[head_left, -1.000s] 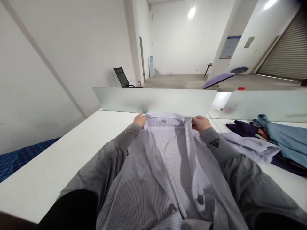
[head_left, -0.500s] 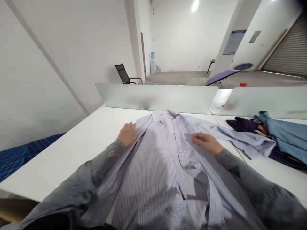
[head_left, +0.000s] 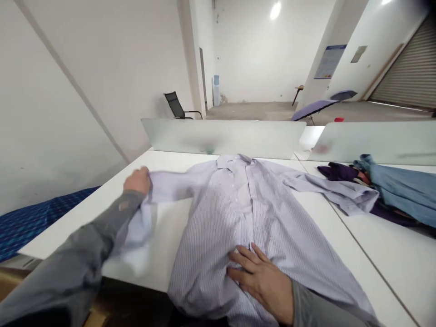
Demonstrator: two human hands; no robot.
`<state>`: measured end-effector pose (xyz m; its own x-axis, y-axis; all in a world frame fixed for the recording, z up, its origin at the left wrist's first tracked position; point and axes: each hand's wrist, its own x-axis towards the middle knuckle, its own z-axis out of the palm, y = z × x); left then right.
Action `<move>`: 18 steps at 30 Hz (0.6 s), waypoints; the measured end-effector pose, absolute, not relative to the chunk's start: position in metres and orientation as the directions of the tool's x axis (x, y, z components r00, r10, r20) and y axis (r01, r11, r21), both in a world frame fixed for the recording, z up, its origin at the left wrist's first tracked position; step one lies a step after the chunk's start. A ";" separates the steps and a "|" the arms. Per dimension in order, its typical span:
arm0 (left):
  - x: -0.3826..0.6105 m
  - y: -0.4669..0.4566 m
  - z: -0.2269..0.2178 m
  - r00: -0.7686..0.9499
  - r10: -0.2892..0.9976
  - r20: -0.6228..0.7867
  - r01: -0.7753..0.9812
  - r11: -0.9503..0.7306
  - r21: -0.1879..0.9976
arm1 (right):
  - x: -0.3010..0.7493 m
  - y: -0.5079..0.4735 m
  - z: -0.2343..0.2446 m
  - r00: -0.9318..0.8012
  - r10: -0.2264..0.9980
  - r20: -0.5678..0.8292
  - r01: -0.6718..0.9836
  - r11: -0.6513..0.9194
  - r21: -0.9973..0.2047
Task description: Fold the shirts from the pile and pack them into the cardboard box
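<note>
Centre: a pale lilac shirt (head_left: 211,222) with thin dark stripes, on a white table (head_left: 170,227). Lower left: plain grey sleeve (head_left: 91,238); at the left edge, deep blue cloth (head_left: 41,220) with a small lighter pattern. Right: light blue denim (head_left: 405,186), dark purple cloth (head_left: 335,171). Upper right: lilac umbrella (head_left: 311,109).

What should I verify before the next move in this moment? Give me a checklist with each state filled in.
1. Left hand has hold of the near sleeve: ok, it looks closed on it.
2. Right hand rests on the striped shirt: ok, fingers spread over the lower front.
3. Collar points toward the glass partition: ok.
4. Opposite sleeve is apart from the clothes pile: not ok, its cuff end reaches the pile.
5. Shirt front is closed all the way up: not ok, a gap shows below the collar.
6. Near sleeve's cuff lies flat: cannot tell, blurred and partly behind the left forearm.
</note>
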<state>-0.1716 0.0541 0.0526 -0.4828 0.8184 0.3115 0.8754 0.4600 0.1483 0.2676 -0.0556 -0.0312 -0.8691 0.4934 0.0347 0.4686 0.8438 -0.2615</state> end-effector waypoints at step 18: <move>0.038 -0.135 -0.016 0.617 0.765 0.183 0.728 -0.643 0.237 | 0.331 -0.086 -0.028 -0.635 0.721 0.275 0.656 0.692 -0.301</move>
<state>0.0382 -0.1352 -0.0160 0.6170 0.7655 0.1827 0.7281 -0.6433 0.2367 0.3314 -0.0863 -0.0282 -0.6354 0.7214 0.2753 0.6559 0.6924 -0.3006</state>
